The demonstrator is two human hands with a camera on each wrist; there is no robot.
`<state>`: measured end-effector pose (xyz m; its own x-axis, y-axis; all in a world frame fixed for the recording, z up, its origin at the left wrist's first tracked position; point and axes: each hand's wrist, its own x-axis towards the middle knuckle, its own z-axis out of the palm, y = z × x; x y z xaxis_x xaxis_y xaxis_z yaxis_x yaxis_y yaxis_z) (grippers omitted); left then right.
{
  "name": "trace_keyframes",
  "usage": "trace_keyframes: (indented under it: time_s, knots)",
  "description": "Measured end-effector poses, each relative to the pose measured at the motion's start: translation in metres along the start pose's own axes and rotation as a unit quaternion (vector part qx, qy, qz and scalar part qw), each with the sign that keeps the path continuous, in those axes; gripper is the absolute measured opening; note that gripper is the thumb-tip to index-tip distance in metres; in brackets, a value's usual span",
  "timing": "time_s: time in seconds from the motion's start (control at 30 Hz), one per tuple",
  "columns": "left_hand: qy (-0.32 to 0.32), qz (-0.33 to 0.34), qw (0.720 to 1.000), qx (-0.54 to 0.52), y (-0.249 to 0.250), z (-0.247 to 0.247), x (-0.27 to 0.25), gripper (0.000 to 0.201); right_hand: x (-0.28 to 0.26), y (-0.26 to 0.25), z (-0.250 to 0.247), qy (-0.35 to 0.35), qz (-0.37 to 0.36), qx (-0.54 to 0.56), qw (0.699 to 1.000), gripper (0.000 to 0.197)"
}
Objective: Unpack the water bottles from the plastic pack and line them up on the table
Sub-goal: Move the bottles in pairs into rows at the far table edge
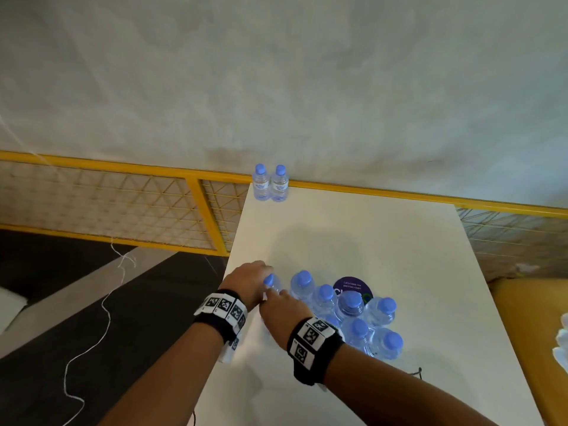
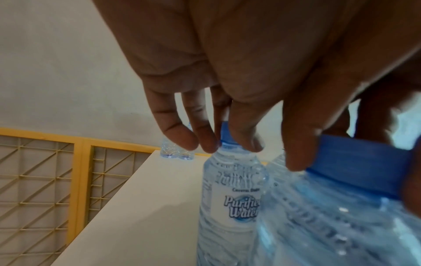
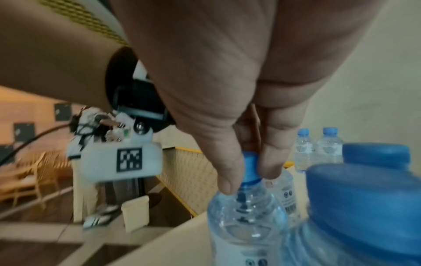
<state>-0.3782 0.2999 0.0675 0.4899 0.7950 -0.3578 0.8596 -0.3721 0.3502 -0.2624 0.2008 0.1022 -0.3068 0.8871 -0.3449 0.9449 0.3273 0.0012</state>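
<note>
While packed bottles (image 1: 353,315) crowd beside, two bottles (image 1: 270,182) stand apart.

Soft, even, rather dim light; faint shadows on the bench (image 1: 353,241). Wrist views blurred up close, edges bowed by wide-angle distortion.

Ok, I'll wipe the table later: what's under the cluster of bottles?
A purple printed disc pokes out at the far side of the bottles, which cover its near part and whatever else lies beneath.

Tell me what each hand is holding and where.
The left hand pinches one water bottle by its blue cap; the right hand pinches the neighbouring bottle by its cap too.
</note>
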Motion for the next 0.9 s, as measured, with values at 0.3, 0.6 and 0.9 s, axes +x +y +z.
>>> trace_keyframes:
  time_s: [0.3,0.6,0.9]
  knots:
    - [0.110,0.002,0.993,-0.049,-0.033,-0.072,0.044,0.023,0.033,0.093,-0.086,0.086,0.057,0.230,0.968,0.021]
    - [0.082,-0.041,0.996,0.012,-0.055,-0.126,0.166,0.021,0.174,0.187,-0.127,0.092,0.120,0.221,0.964,0.016]
    - [0.103,-0.035,0.993,0.043,-0.074,-0.114,0.235,0.019,0.268,0.191,-0.069,0.073,0.130,0.194,0.970,0.024]
